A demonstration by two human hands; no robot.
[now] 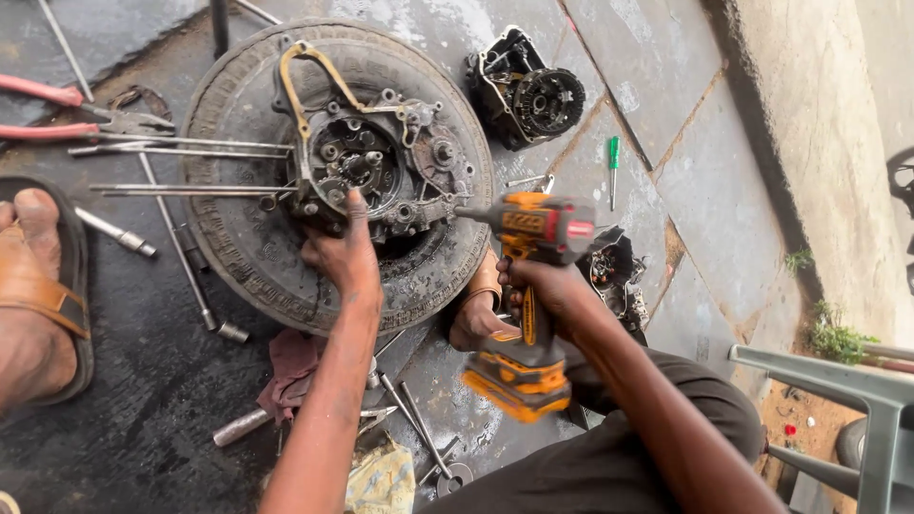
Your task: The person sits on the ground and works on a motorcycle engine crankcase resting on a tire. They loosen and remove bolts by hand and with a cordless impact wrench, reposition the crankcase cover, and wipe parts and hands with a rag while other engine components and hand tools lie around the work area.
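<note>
I gripped the orange drill (526,295) by its handle in my right hand (545,290), bit against the engine case (376,171) lying on the tyre (238,238). My left hand (343,252) pressed, fingers together, on its near edge. It looked heavy, greasy, rigid; I'd hold its rim. The drill carried an orange label.

Engine case on a tyre, tools spread around it

The grimy metal engine case (367,171) lies on the worn rubber tyre (238,238). The left hand (343,252) rests on its near edge; right of it, the right hand (543,290) holds the orange cordless driver (528,286) against its right side. Long steel rods (181,149) and red-handled pliers (57,114) lie left; a second engine part (528,90) sits behind right.
</note>
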